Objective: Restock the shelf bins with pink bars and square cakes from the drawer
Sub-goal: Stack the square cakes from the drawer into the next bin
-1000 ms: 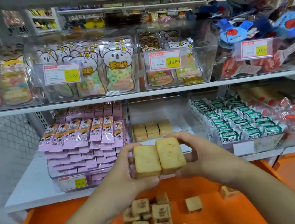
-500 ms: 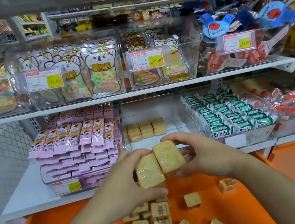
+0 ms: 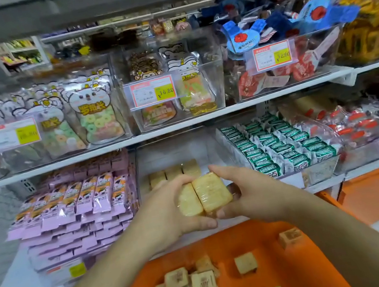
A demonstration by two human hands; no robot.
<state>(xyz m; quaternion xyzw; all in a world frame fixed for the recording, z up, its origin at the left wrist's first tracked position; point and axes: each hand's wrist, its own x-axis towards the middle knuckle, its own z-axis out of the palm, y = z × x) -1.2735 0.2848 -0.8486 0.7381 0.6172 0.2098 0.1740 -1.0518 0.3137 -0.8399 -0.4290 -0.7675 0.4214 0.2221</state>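
Together, the left hand (image 3: 170, 212) and right hand (image 3: 248, 193) are gripping two wrapped square cakes (image 3: 204, 197) side by side, holding them just in front of the clear middle bin (image 3: 142, 167), right of the pink bars (image 3: 79, 200) and above the orange drawer (image 3: 262, 234) where loose cakes (image 3: 203, 285) are lying.

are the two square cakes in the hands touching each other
Touching. The head view shows the left cake and right cake pressed side by side, no gap along their shared edge, held between left hand and right hand.
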